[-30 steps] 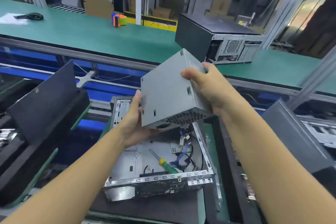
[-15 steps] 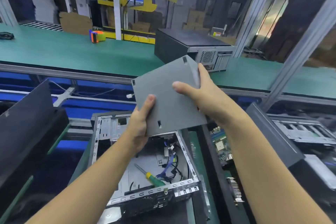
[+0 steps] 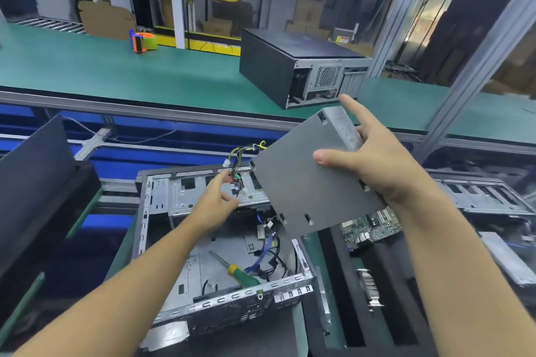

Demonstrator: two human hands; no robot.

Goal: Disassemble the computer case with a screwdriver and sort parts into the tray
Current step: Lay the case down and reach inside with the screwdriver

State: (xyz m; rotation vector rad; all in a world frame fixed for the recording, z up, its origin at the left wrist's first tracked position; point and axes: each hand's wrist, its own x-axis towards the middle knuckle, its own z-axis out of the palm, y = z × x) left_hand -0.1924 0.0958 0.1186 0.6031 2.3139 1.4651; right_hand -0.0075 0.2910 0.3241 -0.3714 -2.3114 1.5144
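1. One hand does the holding. The right hand [image 3: 385, 165] has its grip closed on the flat grey metal box [image 3: 304, 185], with the thumb on the wide face and the fingers round the far edge.
2. That box is up in the air and tilted. It hangs over the right side of the open silver metal computer case [image 3: 229, 297] and does not touch it.
3. Some thin yellow and black wires [image 3: 242, 155] come out by the box's far left corner, above the back of the case.
4. The left hand [image 3: 214, 206] is just beside those wires. It is blurry, so I cannot tell if its grip is open or pinching a wire.
5. I think the box is heavy and hard and will not bend. Its sides look smooth, so it could slip. Holding two opposite edges, or putting a second hand under it, seems best.
6. The wires are soft and floppy. They could catch on the case wall, so do not lift by them.
7. The black foam tray [image 3: 339, 298] lies just right of the case, with a green circuit board [image 3: 374, 227] in it. The box likely goes there, and should be set down flat.
8. The screwdriver with a green and yellow handle [image 3: 243, 274] lies inside the case.
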